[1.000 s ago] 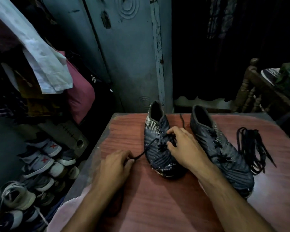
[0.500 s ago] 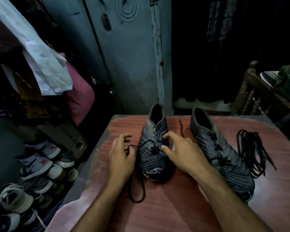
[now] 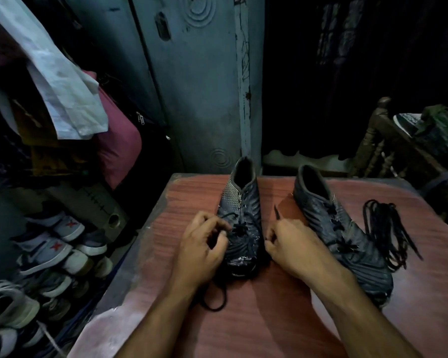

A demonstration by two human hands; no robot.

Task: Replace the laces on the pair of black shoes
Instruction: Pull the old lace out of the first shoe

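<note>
- Dim storage corner; a reddish wood-grain table (image 3: 256, 326) fills the lower frame, with a grey-blue door (image 3: 192, 86) behind it.
- Left of the table: hanging clothes, a white cloth (image 3: 62, 81) and a pile of sneakers (image 3: 49, 244) on the floor.
- Two black shoes stand on the table, heels away from the camera. The left shoe (image 3: 243, 210) sits between both hands; the right shoe (image 3: 342, 228) lies just beside the right forearm, angled outward.
- Left hand (image 3: 202, 249): fingers curled, pinching a black lace (image 3: 228, 217) at the near side of the left shoe's eyelets. The lace runs under the hand and loops on the table near the wrist.
- Right hand (image 3: 292, 244): fingers curled, pinching the other lace end (image 3: 277, 213), whose tip sticks up between the two shoes.
- The right shoe has its lace threaded across the upper.
- A loose bundle of black laces (image 3: 388, 233) lies on the table just right of the right shoe.
- Far right: a wooden chair (image 3: 380, 143) with dark items on it, too dim to tell apart.
</note>
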